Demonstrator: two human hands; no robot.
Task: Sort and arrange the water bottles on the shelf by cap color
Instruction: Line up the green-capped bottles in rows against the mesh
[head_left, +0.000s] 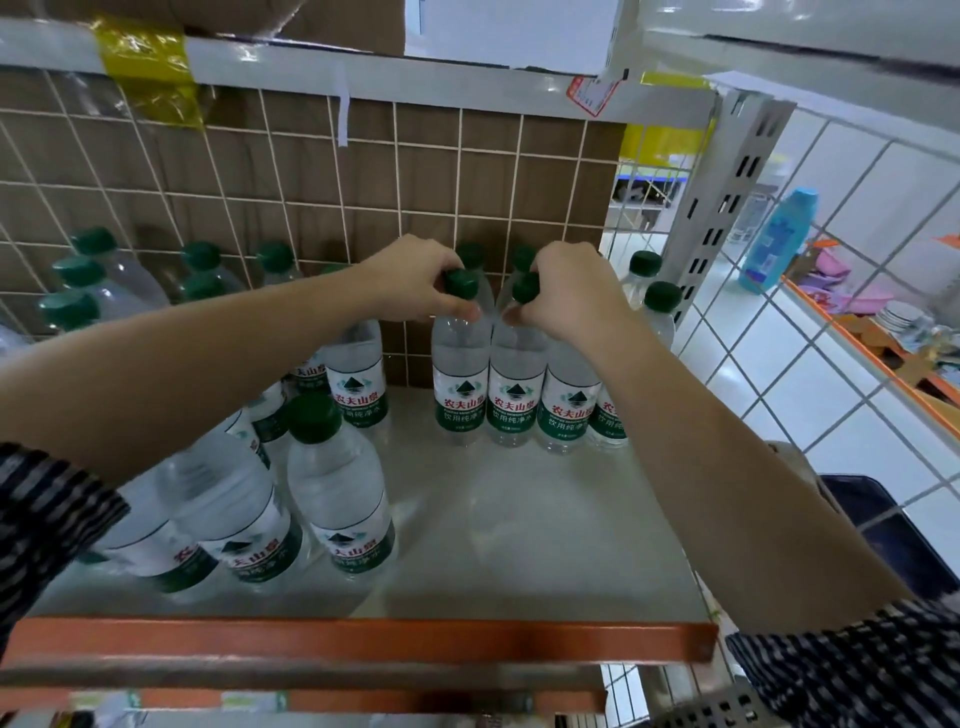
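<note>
The orange bar (363, 642) runs along the front of the shelf (519, 530). Just behind the bar, to the left, green-capped water bottles (337, 493) stand close together. Far behind the bar, near the middle, two more bottles stand side by side and touch. The left hand (410, 283) curls its fingers tight round the neck of the left bottle (460, 379). The right hand (566, 293) grips the neck of the right bottle (514, 389). Farthest from the bar is the wire grid (311, 171).
</note>
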